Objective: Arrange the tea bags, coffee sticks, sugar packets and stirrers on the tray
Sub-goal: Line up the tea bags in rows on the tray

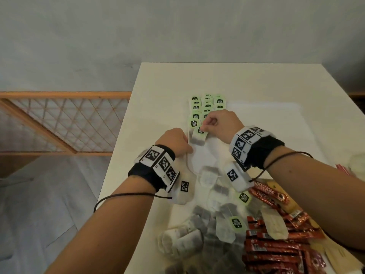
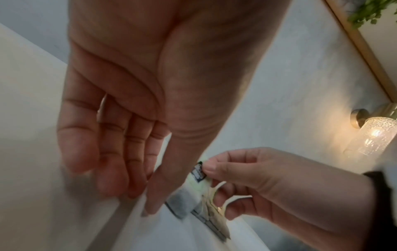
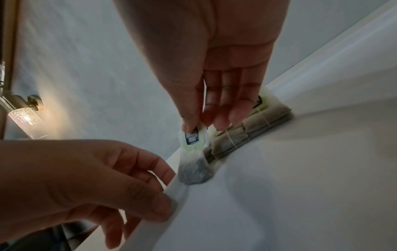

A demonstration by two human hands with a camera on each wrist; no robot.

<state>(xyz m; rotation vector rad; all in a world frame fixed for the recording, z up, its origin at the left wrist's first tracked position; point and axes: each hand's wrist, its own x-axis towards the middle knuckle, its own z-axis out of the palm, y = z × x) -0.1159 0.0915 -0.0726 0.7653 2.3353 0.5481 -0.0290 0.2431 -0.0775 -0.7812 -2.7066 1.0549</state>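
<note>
Head view, frame centre: tea bag [image 1: 199, 136], green tag pinched by right hand [image 1: 218, 123], at near end of tea-bag rows [image 1: 205, 107] on white tray [image 1: 276, 123]. Left hand [image 1: 174, 140] grips tray's rim. Coffee sticks [image 1: 276, 248] lower right.

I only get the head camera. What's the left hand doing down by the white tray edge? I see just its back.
Observer: The left hand holds the tray by its rim, thumb pressed on the edge.
Operator: Is the right hand squeezing the whole tea bag?
Observer: No. The right hand pinches only the green tag; the tea bag hangs below, its bottom touching the tray.
Operator: Are the tea bags behind it lying flat?
Observer: They lean on one another in a row of tea bags along the tray's edge.
</note>
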